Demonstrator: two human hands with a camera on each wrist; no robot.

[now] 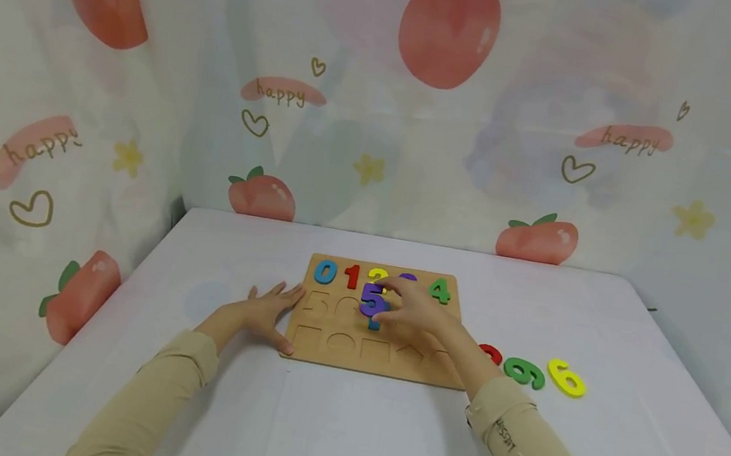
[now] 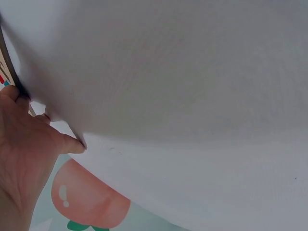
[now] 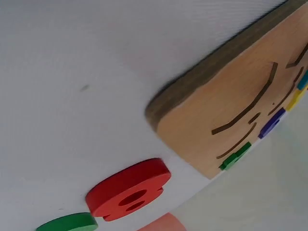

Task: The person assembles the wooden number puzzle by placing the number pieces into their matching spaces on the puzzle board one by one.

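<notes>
My right hand (image 1: 416, 307) holds a purple number 5 (image 1: 372, 299) over the middle of a wooden number puzzle board (image 1: 320, 348). Just below the 5 shows part of a blue piece (image 1: 374, 324); whether it is held or lies on the board I cannot tell. Fingers spread, my left hand (image 1: 265, 317) touches the board's left edge, and the left wrist view shows that hand (image 2: 29, 142) beside the edge too. The top row carries a blue 0 (image 1: 325, 271), a red 1 (image 1: 351, 276), a yellow 2 (image 1: 377, 275), a partly hidden purple piece (image 1: 408, 276) and a green 4 (image 1: 441, 291).
Right of the board lie a red 8 (image 3: 127, 190), partly behind my right forearm in the head view, a green number piece (image 1: 524, 372) and a yellow one (image 1: 566, 378). A white cloth covers the table (image 1: 336, 434). Behind it hangs a fruit-print curtain (image 1: 380, 121).
</notes>
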